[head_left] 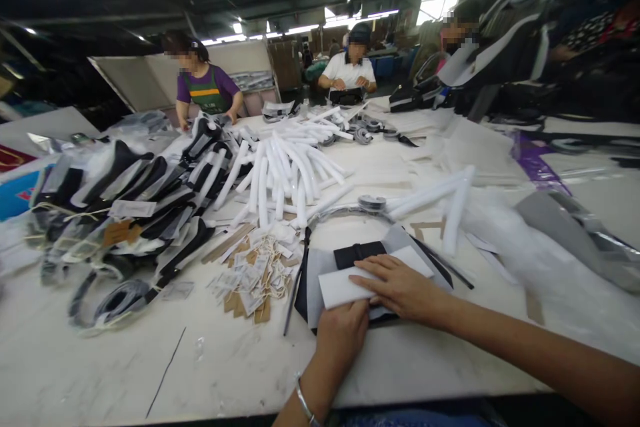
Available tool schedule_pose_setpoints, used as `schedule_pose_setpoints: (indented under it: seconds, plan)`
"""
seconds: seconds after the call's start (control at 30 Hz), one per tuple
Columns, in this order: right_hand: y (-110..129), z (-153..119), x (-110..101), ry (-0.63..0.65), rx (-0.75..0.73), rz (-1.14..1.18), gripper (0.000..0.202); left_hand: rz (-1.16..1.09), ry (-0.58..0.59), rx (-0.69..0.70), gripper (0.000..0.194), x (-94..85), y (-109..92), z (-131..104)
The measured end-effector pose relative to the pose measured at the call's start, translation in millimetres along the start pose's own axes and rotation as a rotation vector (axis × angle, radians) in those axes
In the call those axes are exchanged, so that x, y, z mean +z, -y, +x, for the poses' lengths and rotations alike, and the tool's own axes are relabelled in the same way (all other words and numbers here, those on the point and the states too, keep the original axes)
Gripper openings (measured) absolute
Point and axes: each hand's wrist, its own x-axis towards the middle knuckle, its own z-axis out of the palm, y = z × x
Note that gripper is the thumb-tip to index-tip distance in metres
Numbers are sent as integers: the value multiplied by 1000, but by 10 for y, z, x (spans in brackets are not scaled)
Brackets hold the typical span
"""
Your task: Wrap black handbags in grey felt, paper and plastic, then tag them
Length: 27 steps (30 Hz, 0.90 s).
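A black handbag [301,297] lies in front of me, its strap [340,212] arching away across the table. Grey-white lining paper [314,267] covers part of it, and a small black flap [357,253] shows in the middle. Across the bag runs a white foam sheet [345,288]. My right hand [400,285] presses flat on this sheet, fingers stretched out. At the sheet's near edge, my left hand [344,330] is closed with curled fingers, gripping that edge; its fingertips are partly hidden.
Wrapped bags [135,193] are heaped left. White foam tubes [285,170] pile up beyond, with paper tags [250,277] on strings nearer. Clear plastic [545,267] lies right. Two co-workers [213,90] work across the table; another person [455,33] is at right.
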Motion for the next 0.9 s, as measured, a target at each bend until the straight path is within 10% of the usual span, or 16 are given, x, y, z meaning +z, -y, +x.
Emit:
schedule_pose_setpoints:
  seconds: [0.37,0.63,0.9]
  plan:
    - [181,-83,164,-30,131,-66,57,-74,-89,87,23,-46,-7,-15]
    - [161,-115,251,-46,114,23,55,-193,-202,167,35,-455,-202,-60]
    - [123,-90,106,-85,190,400,63,-65,108,97,73,-96,-127,273]
